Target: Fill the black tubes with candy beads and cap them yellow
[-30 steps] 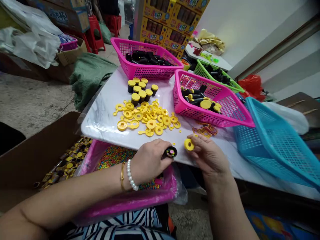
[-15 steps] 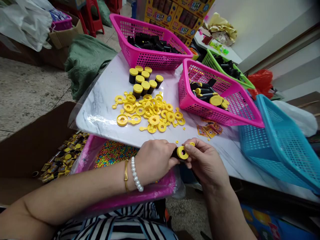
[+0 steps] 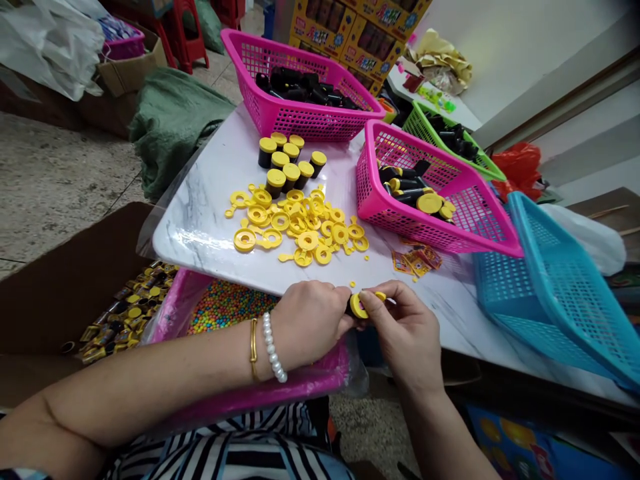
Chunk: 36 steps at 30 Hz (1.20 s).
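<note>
Wrapped around a small black container [image 3: 349, 306], my left hand [image 3: 311, 319] is closed, just past the table's front edge. A yellow ring-shaped cap [image 3: 357, 307] sits on the container's end, facing right. My right hand [image 3: 407, 327] pinches the cap, its thumb pressed on the ring and the fingers behind by the small flap. Beyond both hands lies a heap of loose yellow caps [image 3: 307, 240] on the table. Several black containers with yellow lids [image 3: 291, 175] stand upright behind that heap.
A pink basket [image 3: 435, 230] of lidded containers and another pink basket [image 3: 320, 123] of black containers stand on the marbled table [image 3: 200, 233]. A blue basket [image 3: 545, 300] is at right. Colourful beads [image 3: 225, 308] fill a pink tub below; a cardboard box [image 3: 75, 267] holds finished-looking containers.
My right thumb has moved left onto the cap's ring, covering part of its hole. The right hand has shifted slightly left; the left hand keeps its grip on the container.
</note>
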Tool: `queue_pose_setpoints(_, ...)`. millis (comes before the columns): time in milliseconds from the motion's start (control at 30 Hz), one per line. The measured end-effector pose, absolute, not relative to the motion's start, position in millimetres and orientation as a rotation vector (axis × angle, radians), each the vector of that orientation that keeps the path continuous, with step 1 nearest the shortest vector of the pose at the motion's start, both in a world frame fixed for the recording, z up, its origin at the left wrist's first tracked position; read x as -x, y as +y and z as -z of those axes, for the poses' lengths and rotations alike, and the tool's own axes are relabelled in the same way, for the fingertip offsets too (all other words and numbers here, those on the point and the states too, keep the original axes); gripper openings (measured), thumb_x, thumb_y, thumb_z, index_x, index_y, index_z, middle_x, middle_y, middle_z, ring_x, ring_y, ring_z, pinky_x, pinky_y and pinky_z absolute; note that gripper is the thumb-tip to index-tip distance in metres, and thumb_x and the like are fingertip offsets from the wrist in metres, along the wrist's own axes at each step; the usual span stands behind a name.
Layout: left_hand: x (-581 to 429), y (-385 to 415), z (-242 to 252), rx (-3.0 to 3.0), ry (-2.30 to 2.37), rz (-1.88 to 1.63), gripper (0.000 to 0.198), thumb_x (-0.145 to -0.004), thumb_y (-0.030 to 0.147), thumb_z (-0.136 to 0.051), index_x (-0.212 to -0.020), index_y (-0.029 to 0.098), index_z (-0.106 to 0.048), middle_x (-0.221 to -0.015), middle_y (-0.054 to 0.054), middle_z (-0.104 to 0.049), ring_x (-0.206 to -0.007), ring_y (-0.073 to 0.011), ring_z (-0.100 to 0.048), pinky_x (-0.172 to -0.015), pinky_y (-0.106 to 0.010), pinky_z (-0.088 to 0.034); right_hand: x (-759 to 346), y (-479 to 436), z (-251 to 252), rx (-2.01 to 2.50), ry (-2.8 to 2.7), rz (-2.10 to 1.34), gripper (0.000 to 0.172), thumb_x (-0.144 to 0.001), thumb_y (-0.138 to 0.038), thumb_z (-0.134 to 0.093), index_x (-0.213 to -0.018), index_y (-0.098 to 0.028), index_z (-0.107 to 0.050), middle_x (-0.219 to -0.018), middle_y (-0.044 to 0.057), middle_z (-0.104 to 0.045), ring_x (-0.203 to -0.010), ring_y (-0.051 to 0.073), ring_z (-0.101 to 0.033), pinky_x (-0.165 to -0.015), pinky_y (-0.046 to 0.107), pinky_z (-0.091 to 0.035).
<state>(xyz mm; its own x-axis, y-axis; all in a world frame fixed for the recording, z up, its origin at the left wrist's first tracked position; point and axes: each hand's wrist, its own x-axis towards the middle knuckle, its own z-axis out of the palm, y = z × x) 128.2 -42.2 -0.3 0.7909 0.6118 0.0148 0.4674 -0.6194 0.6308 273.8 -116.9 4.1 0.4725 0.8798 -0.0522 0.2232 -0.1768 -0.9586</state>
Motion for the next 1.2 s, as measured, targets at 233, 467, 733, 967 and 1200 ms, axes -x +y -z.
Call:
queue_pose_setpoints(233,-128,-39,0,-2.296,0.768,-0.337,0.021,-0.091,0.031,-0.059,-0.096,0.014,-0.068,-0.083,-0.010,-0.072,-0.076,-0.0246,-0.068,-0.068,-0.033,-0.051,-271,-118,-7,1.695,-1.118,-0.657,0.022,-0.082,-0.037,-0.071,-0.078,-0.018,-0.059,-0.068,-0.001,-0.061,-0.058,0.009,-0.056,-0.054,0.018,-0.049)
queue_pose_setpoints(467,-125,-34,-12,-1.702,0.675,-0.294,0.035,-0.096,0.037,-0.048,-0.077,0.015,-0.067,-0.051,0.002,-0.058,-0.047,-0.0102,-0.055,-0.048,-0.019,-0.037,-271,-117,-8,1.693,-1.164,-0.689,0.021,-0.086,-0.035,-0.067,-0.079,-0.019,-0.056,-0.068,-0.003,-0.057,-0.059,0.008,-0.054,-0.055,0.018,-0.046)
queue_pose_setpoints(733,-124,-47,0,-1.660,0.670,-0.427,0.027,-0.096,0.035,-0.048,-0.096,0.015,-0.066,-0.057,0.003,-0.058,-0.050,-0.0097,-0.054,-0.050,-0.019,-0.040,-273,-118,-2,1.667,-1.074,-0.764,0.025,-0.085,-0.041,-0.068,-0.080,-0.019,-0.057,-0.069,-0.002,-0.058,-0.060,0.010,-0.054,-0.056,0.019,-0.046)
queue_pose_setpoints(967,-123,-53,10,-2.118,0.709,-0.607,0.017,-0.094,0.028,-0.057,-0.105,0.016,-0.062,-0.091,-0.005,-0.063,-0.084,-0.0182,-0.059,-0.078,-0.031,-0.049,-300,-120,-3,1.523,-0.947,-1.116,0.041,-0.083,-0.058,-0.063,-0.081,-0.017,-0.066,-0.083,0.007,-0.068,-0.071,0.016,-0.064,-0.067,0.029,-0.054)
queue_pose_setpoints(1200,-126,-52,7,-2.135,0.723,-0.519,0.012,-0.092,0.025,-0.060,-0.098,0.015,-0.063,-0.083,-0.003,-0.063,-0.076,-0.0166,-0.059,-0.073,-0.029,-0.049,-317,-80,-29,1.545,-1.086,-1.800,0.044,-0.068,-0.043,-0.082,-0.069,-0.017,-0.047,-0.056,-0.003,-0.057,-0.045,0.008,-0.052,-0.044,0.017,-0.039)
